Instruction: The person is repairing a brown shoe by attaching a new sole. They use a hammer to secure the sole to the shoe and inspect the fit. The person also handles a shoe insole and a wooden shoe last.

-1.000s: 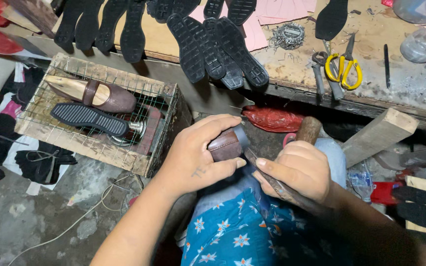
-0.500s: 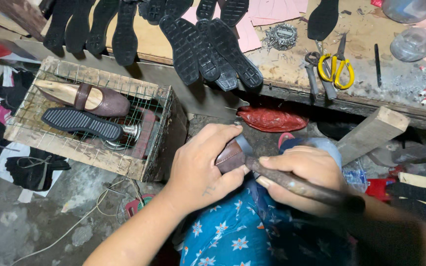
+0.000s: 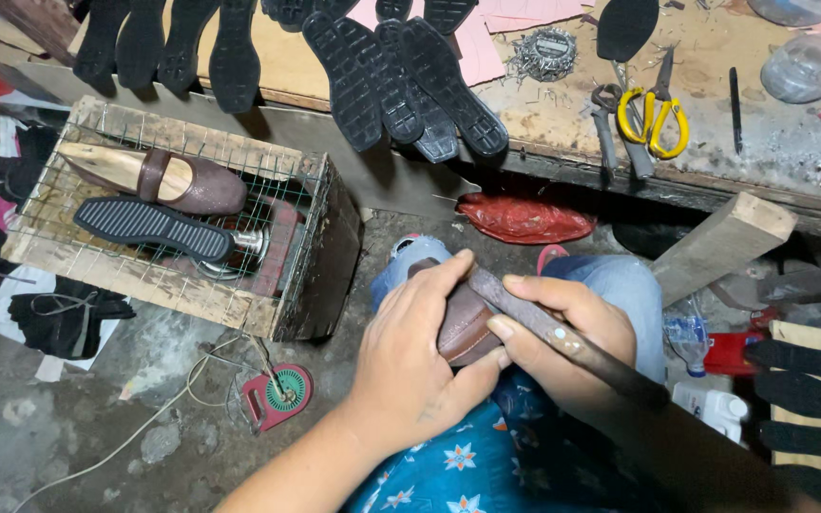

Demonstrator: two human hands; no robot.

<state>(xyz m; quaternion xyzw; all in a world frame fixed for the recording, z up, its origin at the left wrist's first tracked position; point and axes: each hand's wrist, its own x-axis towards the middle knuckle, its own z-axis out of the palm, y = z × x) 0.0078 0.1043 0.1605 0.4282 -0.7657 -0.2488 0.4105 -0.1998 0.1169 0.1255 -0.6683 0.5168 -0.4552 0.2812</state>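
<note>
left hand (image 3: 410,366) cupped over a brown leather shoe upper (image 3: 466,323) on the lap, fingers curled round it; most of the piece hidden under the palm, shape hard to make out. right hand (image 3: 563,347) gripping a dark metal tool (image 3: 563,337) laid slantwise across the leather, its tip lost between the hands (far end runs under the wrist). left of the knees, a wire-topped wooden crate (image 3: 182,285) bearing a shoe on a last (image 3: 159,178) and a black sole (image 3: 149,226). above, the workbench (image 3: 715,114) with yellow-handled scissors (image 3: 656,119); soles cut off at the frame's top.
</note>
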